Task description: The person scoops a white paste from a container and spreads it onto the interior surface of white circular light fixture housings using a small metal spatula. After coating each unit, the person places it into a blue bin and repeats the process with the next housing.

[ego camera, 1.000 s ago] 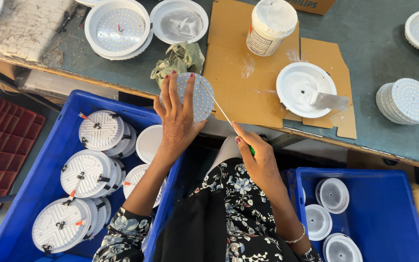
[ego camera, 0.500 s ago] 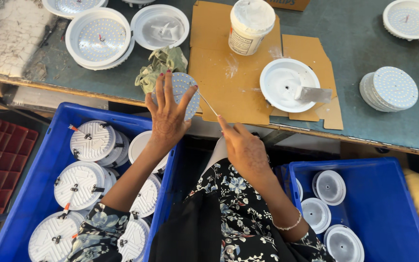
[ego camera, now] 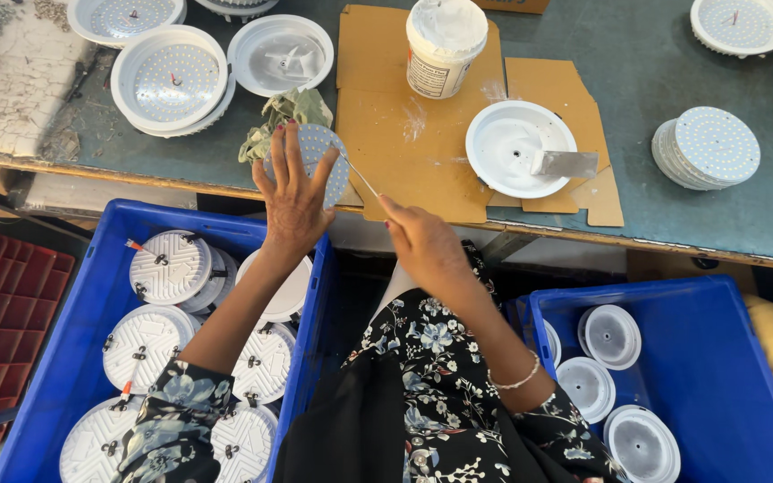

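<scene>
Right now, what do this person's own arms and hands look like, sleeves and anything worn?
Both arms have short black sleeves with a white floral print. The right wrist carries a thin pale beaded bracelet. The left hand and right hand are bare and ungloved; the left fingernails are painted dark red.

I note a white tub (ego camera: 445, 45) at top centre on cardboard (ego camera: 404, 134), a white dish (ego camera: 516, 148) holding a scraper (ego camera: 565, 164) beside it, blue crates (ego camera: 91, 295) lower left and lower right (ego camera: 709, 358).
</scene>
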